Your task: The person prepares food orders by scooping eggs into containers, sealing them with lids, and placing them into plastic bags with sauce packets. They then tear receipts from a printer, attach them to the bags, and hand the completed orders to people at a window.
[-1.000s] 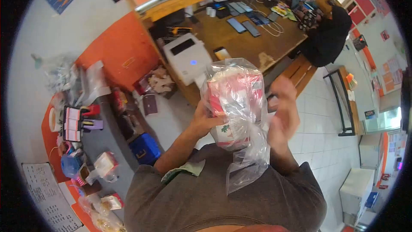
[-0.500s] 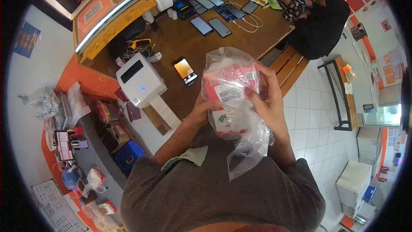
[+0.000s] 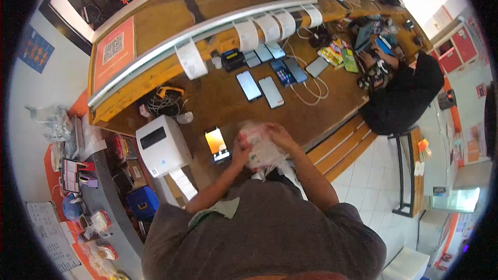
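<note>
A red and white package in clear plastic wrap (image 3: 259, 148) is held close to my body, over the front edge of the wooden table. It looks blurred. My left hand (image 3: 241, 153) grips its left side. My right hand (image 3: 281, 137) is on its upper right side, with the fingers curled on the plastic. Just left of the package lies a phone (image 3: 217, 145) with a lit orange screen. Farther left stands a white label printer (image 3: 163, 146) with a paper strip (image 3: 183, 183) hanging from its front.
Several phones, including one with a pale screen (image 3: 249, 85), lie with white cables on the table (image 3: 207, 105). Paper strips (image 3: 191, 59) hang from the shelf edge. A person in black (image 3: 410, 96) is at the right end, by a wooden bench (image 3: 342, 148).
The view has tilted up, showing more of the table and shelf. The package has moved down and away from the camera with both hands still on it, and its loose plastic tail is less spread out.
</note>
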Tool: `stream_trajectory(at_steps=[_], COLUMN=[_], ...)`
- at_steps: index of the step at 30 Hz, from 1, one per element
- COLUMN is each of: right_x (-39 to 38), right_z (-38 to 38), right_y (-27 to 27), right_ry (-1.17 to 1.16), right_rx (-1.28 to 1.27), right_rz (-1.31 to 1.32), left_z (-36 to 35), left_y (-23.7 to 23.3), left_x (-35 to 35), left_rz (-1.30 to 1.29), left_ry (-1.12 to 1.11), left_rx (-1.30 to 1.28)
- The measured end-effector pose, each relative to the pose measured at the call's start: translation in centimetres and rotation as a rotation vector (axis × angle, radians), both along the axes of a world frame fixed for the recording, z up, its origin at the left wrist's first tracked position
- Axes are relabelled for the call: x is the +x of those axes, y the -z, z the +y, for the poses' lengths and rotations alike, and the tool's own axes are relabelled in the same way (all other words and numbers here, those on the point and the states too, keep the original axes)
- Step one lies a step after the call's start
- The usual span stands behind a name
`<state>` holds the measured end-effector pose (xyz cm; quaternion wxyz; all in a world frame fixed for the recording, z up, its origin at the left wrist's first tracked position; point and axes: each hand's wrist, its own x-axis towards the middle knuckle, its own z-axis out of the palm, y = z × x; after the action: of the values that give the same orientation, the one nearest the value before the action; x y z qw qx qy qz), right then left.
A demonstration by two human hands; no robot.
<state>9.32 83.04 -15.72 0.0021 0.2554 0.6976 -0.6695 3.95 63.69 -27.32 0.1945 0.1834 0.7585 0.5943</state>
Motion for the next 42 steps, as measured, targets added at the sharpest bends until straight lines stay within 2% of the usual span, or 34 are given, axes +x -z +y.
stream_trajectory(at_steps=[1, 3, 4, 5, 6, 8, 10, 12, 14, 15, 16, 18, 19, 21, 22, 24, 25, 28, 29, 30, 31, 32, 33, 34, 36, 38, 39, 40, 42], right_x=[-1.2, -5.0, -7.0, -9.2, -11.2, -14.5, -17.4, -19.4, -20.3, -20.3, -19.9, -18.8, -18.4, -17.9, -18.1, -18.4, -18.3, -15.6, -15.0, -13.0, -11.4, -10.5, -9.9, -9.2, -5.4, -3.8, -2.5, -1.3, 1.6], right_z=[0.8, 4.6, 6.7, 9.0, 11.6, 15.2, 17.4, 18.5, 18.7, 18.9, 18.8, 18.6, 18.7, 19.2, 19.1, 18.7, 19.2, 19.3, 19.6, 16.8, 14.7, 13.6, 10.5, 6.2, -3.8, -11.4, -15.2, -18.9, -25.2], right_y=[-1.2, -3.6, -6.6, -10.2, -12.8, -18.1, -20.5, -21.1, -20.8, -20.2, -19.5, -17.5, -15.9, -12.8, -12.4, -11.5, -11.8, -12.4, -11.3, -15.6, -17.0, -14.7, -15.1, -16.0, -19.5, -18.4, -18.4, -18.3, -19.3], right_ry=[0.050, 0.042, 0.172, 0.310, 0.371, 0.344, 0.252, 0.167, 0.337, 0.456, 0.444, 0.588, 0.571, 0.476, 0.460, 0.365, 0.355, 0.724, 0.932, 0.943, 0.898, 0.689, 0.617, 0.543, 0.066, -0.410, -0.558, -0.703, -1.014], right_rx=[-0.215, 0.544, 0.706, 0.853, 0.987, 1.147, 1.202, 1.261, 1.175, 1.121, 1.114, 0.254, 0.250, 0.274, 0.271, 0.154, 0.200, 0.448, 0.231, -0.363, -0.434, -0.497, -0.352, -0.210, 0.035, 0.190, 0.164, 0.138, 0.076], right_rz=[-0.132, 0.031, 0.321, 0.617, 0.754, 0.846, 0.848, 0.861, 0.915, 0.841, 0.853, 0.778, 0.785, 0.638, 0.644, 0.796, 0.791, 0.803, 0.768, 0.679, 0.499, 0.702, 0.678, 0.661, 0.601, 0.859, 0.842, 0.826, 0.791], left_z=[0.6, 1.4, 1.8, 2.4, 3.3, 6.0, 9.1, 11.8, 14.1, 14.9, 15.2, 15.8, 15.9, 15.6, 15.4, 14.7, 14.3, 11.4, 10.1, 8.8, 7.5, 6.2, 4.5, 2.1, -2.1, -7.3, -9.8, -13.3, -20.2], left_y=[-0.2, -0.9, -3.0, -7.1, -11.4, -18.9, -25.2, -30.0, -32.6, -33.3, -33.6, -33.9, -33.4, -31.1, -29.9, -27.4, -26.4, -25.2, -25.1, -25.1, -25.4, -25.8, -26.4, -28.7, -31.6, -30.3, -31.3, -30.2, -29.4], left_x=[0.0, 0.2, -0.1, -0.7, -1.6, -4.2, -7.4, -10.5, -13.2, -13.9, -14.0, -14.0, -13.6, -11.7, -11.0, -9.4, -8.5, -6.4, -5.5, -4.6, -3.8, -2.9, -2.1, -1.0, 1.7, 4.9, 6.2, 7.6, 11.6], left_rz=[0.011, -0.185, -0.179, 0.077, 0.331, 0.474, 0.700, 0.937, 0.971, 0.998, 0.999, 0.985, 0.987, 0.909, 0.910, 0.729, 0.728, 0.695, 0.527, 0.358, 0.370, 0.301, 0.237, 0.200, 0.191, 0.149, 0.164, 0.183, -0.084], left_ry=[-0.016, -0.266, -0.286, -0.364, -0.432, -0.335, -0.339, -0.351, -0.395, -0.430, -0.446, -0.460, -0.477, -0.441, -0.458, -0.382, -0.401, -0.393, -0.340, -0.288, -0.331, -0.316, -0.299, -0.240, -0.222, -0.400, -0.516, -0.672, -1.015], left_rx=[-0.002, 0.306, 0.296, 0.053, -0.195, -0.219, -0.185, -0.280, -0.270, -0.247, -0.254, -0.086, -0.089, -0.106, -0.110, -0.103, -0.110, -0.174, -0.125, -0.071, -0.076, 0.053, 0.184, 0.146, 0.277, 0.322, 0.353, 0.378, 0.851])
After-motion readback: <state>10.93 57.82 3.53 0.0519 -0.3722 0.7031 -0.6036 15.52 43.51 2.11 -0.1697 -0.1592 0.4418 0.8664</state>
